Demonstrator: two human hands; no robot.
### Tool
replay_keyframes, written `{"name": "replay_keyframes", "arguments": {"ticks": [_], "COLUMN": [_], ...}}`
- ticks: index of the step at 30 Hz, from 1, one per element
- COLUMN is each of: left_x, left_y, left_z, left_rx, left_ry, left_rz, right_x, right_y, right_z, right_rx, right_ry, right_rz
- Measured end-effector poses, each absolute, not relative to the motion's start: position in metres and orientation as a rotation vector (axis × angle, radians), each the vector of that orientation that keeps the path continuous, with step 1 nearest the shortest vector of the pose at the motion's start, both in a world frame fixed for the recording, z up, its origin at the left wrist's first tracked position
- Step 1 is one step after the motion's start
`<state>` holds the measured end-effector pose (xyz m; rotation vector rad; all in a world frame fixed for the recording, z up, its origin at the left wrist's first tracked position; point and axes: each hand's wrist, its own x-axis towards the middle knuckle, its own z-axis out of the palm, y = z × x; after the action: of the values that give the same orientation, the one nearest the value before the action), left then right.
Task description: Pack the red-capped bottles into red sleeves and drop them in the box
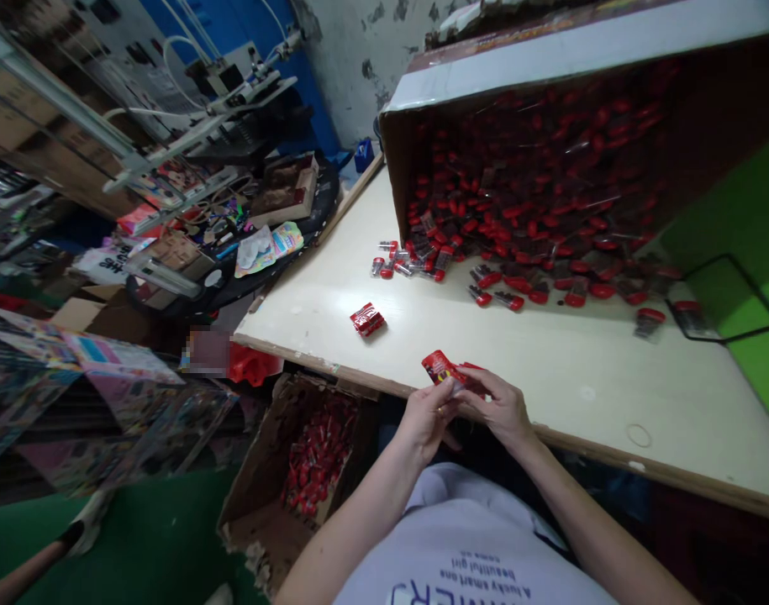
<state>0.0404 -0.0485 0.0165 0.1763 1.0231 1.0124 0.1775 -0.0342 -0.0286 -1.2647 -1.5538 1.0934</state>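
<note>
Both hands meet over the table's front edge. My left hand (pixel 429 413) pinches a red printed packet (pixel 442 368) that sticks up from the fingers. Close against it, my right hand (pixel 501 405) has its fingers closed around more red material, partly hidden by the fingers. A small stack of red packets (pixel 367 319) lies on the pale table (pixel 308 311), left of the hands. Beyond them, a large cardboard box (pixel 393 172) lies on its side, open toward me, with many small clear containers with red caps (pixel 510 210) spilling out of it.
Below the table's left edge stands an open cardboard box (pixel 245 487) holding red items (pixel 318 454). A rubber band (pixel 639 434) lies at the right front. A machine with a cluttered black round table (pixel 233 277) is at the left. Someone's foot (pixel 91 521) shows at lower left.
</note>
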Motion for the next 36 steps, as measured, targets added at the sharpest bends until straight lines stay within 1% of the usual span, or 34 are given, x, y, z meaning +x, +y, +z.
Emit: {"name": "replay_keyframes", "arguments": {"ticks": [6,12,15,18,19,20,22,23,24,26,28,29,31,32,36], "left_x": [0.039,0.037,0.002,-0.076,-0.107,-0.136,-0.181,-0.193,-0.196,-0.176,-0.13,-0.102,-0.046,-0.021,0.042], "left_y": [-0.05,-0.048,-0.052,-0.071,-0.08,-0.09,-0.106,-0.111,-0.112,-0.102,-0.079,-0.065,-0.038,-0.026,-0.002], "left_z": [0.011,0.008,-0.003,-0.029,-0.039,-0.048,-0.059,-0.06,-0.059,-0.052,-0.045,-0.044,-0.046,-0.049,-0.057], "left_rx": [0.202,0.181,0.163,0.262,0.336,0.417,0.525,0.582,0.67,0.922,1.121,1.221,1.385,1.463,1.709], "left_ry": [1.051,1.096,1.272,1.641,1.822,2.007,2.383,2.528,2.616,2.573,2.31,2.18,2.032,1.996,2.025], "left_rz": [1.022,1.057,1.149,1.224,1.146,0.994,0.633,0.516,0.48,0.616,0.814,0.84,0.771,0.676,0.357], "right_x": [0.175,0.17,0.184,0.211,0.22,0.228,0.236,0.236,0.234,0.225,0.216,0.213,0.211,0.213,0.234], "right_y": [-0.03,-0.028,-0.01,0.031,0.049,0.068,0.106,0.123,0.139,0.161,0.173,0.175,0.171,0.166,0.128], "right_z": [-0.034,-0.035,-0.034,-0.04,-0.043,-0.047,-0.055,-0.059,-0.063,-0.07,-0.077,-0.079,-0.083,-0.084,-0.086], "right_rx": [-1.245,-1.241,-1.272,-1.438,-1.503,-1.578,-1.645,-1.671,-1.697,-1.748,-1.796,-1.813,-1.827,-1.824,-1.779], "right_ry": [-1.578,-1.637,-1.73,-1.79,-1.826,-1.877,-1.89,-1.897,-1.91,-1.934,-1.961,-1.978,-2.023,-2.051,-2.173], "right_rz": [1.02,1.032,0.957,0.669,0.545,0.431,0.374,0.361,0.35,0.326,0.309,0.304,0.3,0.299,0.315]}}
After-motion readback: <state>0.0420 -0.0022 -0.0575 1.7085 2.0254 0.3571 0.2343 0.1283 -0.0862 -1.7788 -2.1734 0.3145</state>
